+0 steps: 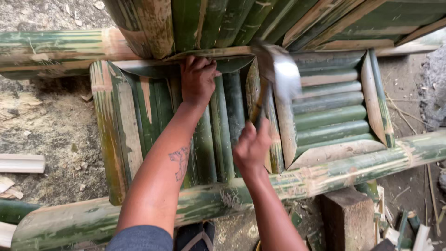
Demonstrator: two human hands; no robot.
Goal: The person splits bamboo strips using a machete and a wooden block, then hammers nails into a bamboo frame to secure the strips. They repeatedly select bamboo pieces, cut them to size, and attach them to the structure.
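Note:
A frame of split green bamboo slats lies before me between two long bamboo poles, one near and one far. My left hand presses on the top edge of the slats, fingers curled over a curved strip. My right hand grips the wooden handle of a broad-bladed chopping knife, whose blurred metal blade is raised over the slats just right of my left hand.
A wooden block stands under the near pole at lower right, with bamboo scraps beside it. More bamboo halves overlap the top. Bare earth lies left, with a pale wood piece.

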